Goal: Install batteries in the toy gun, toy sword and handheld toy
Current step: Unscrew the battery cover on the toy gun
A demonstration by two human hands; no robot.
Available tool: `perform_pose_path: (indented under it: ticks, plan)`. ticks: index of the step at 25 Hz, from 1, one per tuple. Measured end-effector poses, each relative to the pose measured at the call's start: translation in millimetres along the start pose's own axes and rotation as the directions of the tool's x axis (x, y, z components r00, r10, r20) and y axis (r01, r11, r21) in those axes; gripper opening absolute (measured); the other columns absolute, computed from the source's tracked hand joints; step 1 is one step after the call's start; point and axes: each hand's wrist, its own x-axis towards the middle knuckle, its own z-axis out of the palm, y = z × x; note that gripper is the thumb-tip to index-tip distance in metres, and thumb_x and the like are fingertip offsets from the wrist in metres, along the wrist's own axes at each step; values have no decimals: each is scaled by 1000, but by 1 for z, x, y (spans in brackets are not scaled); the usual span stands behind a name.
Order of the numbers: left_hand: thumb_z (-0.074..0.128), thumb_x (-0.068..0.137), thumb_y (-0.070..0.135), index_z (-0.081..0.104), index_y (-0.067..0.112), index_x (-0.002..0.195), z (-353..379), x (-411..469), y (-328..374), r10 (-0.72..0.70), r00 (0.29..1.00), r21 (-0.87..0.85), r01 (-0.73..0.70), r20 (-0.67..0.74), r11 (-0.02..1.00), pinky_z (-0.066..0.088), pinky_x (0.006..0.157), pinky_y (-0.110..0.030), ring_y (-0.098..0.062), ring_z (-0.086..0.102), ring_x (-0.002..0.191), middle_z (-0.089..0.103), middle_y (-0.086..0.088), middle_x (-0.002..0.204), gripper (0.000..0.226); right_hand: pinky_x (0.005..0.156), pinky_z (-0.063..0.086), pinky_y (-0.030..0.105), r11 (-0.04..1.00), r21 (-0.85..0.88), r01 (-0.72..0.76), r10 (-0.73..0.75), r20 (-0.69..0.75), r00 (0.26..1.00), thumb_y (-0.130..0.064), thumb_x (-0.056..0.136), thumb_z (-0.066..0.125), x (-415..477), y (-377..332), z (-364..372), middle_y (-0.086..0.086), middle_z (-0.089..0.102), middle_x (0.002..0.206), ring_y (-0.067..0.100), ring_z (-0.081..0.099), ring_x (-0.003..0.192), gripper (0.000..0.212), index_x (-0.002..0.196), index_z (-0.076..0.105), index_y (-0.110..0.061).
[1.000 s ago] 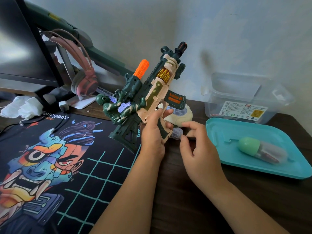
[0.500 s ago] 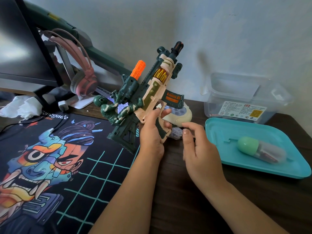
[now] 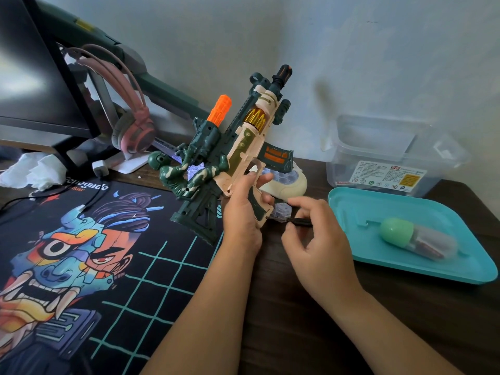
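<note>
A dark wooden bench (image 3: 297, 326) fills the lower frame. A printed mat (image 3: 108, 253) with a fanged face covers its left half. At the upper left stands a dark monitor (image 3: 27, 77). At the right, against the wall, sits a clear plastic box (image 3: 392, 155) with a label on its front. Just in front of the box lies a teal tray (image 3: 378, 258).

In the centre, the toy gun (image 3: 243, 147) is held above the bench, tilted, its muzzle pointing up and right and its dark green stock over the mat's edge. A pair of pink headphones (image 3: 135, 125) hangs left of the gun, below the monitor.

The left hand (image 3: 240, 212) is closed around the gun's pistol grip. The right hand (image 3: 319, 247), just to the right of it, has its fingers curled and pinches a small dark screwdriver (image 3: 300, 221), whose tip meets the bottom of the grip.

Behind the hands, a cream handheld toy (image 3: 289, 182) with round bubble buttons rests on the bench. A capsule (image 3: 416, 236) with a green cap and clear body lies on the tray. A crumpled white tissue (image 3: 32, 171) sits at the left edge.
</note>
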Motion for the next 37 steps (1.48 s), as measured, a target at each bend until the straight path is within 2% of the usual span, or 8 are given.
perform_pose_path:
  ticks: [6, 11, 14, 20, 23, 27, 31, 37]
  plan:
    - [57, 96, 14, 64, 16, 106, 0, 0, -1, -5, 1000, -5, 5, -6, 1000, 44, 49, -20, -9, 48, 46, 73, -6, 83, 13, 46, 44, 25, 999, -45, -8, 7, -7, 1000, -35, 97, 41, 0, 1, 2, -11, 58, 70, 6, 54, 54, 23, 115, 51, -26]
    - [58, 95, 15, 63, 16, 109, 1, -1, 0, -8, 1000, 2, 9, -9, 1000, 44, 51, -20, -8, 48, 46, 73, -6, 83, 15, 59, 46, 18, 1000, -22, -2, 3, 21, 1000, -26, 93, 52, -1, 0, 1, -13, 55, 90, 6, 54, 72, 27, 120, 50, -25]
    - [59, 95, 15, 63, 16, 110, 0, -1, -1, -4, 1000, 14, 4, -13, 1000, 45, 52, -22, -9, 49, 47, 74, -5, 83, 16, 51, 50, 24, 999, -37, 3, -1, 34, 999, -42, 97, 38, 0, 2, 1, -14, 59, 77, 5, 59, 63, 28, 115, 52, -26]
    - [59, 95, 15, 63, 16, 110, 0, -1, -1, -3, 1000, 20, 3, -9, 1000, 43, 54, -23, -10, 48, 48, 73, -7, 85, 16, 52, 43, 15, 999, -36, 9, -8, 35, 999, -31, 93, 47, -2, 1, 2, -13, 58, 81, 3, 52, 56, 32, 124, 51, -25]
    - [59, 95, 15, 63, 16, 110, 1, -1, -2, -1, 1000, 23, 1, -18, 1000, 45, 52, -22, -9, 49, 46, 73, -5, 83, 15, 49, 49, 27, 998, -70, -5, 7, 22, 1000, -39, 98, 38, 0, 3, 1, -14, 56, 67, 5, 56, 56, 31, 119, 55, -25]
    - [58, 95, 15, 63, 16, 110, 1, -1, -2, -5, 1000, 19, 5, -21, 1000, 44, 52, -22, -9, 48, 46, 74, -6, 84, 15, 57, 41, 11, 1000, -17, 7, -6, 26, 1000, -24, 91, 49, -2, 2, 1, -15, 54, 82, 0, 51, 63, 36, 128, 50, -23]
    - [59, 94, 14, 64, 16, 108, 1, -1, -1, -6, 1000, 17, 6, -27, 1000, 46, 49, -20, -8, 49, 45, 73, -5, 83, 15, 51, 40, 16, 998, -55, -17, 18, 13, 1000, -39, 97, 36, 0, 3, 0, -16, 50, 67, 3, 51, 57, 33, 122, 52, -25]
    - [58, 94, 14, 63, 15, 110, 0, 1, -1, 2, 1000, 10, -2, -30, 1000, 44, 53, -24, -10, 48, 46, 74, -5, 80, 16, 61, 41, 8, 999, 5, 48, -48, 27, 998, -25, 93, 53, -1, 2, 0, -15, 51, 91, 0, 53, 74, 27, 119, 55, -21]
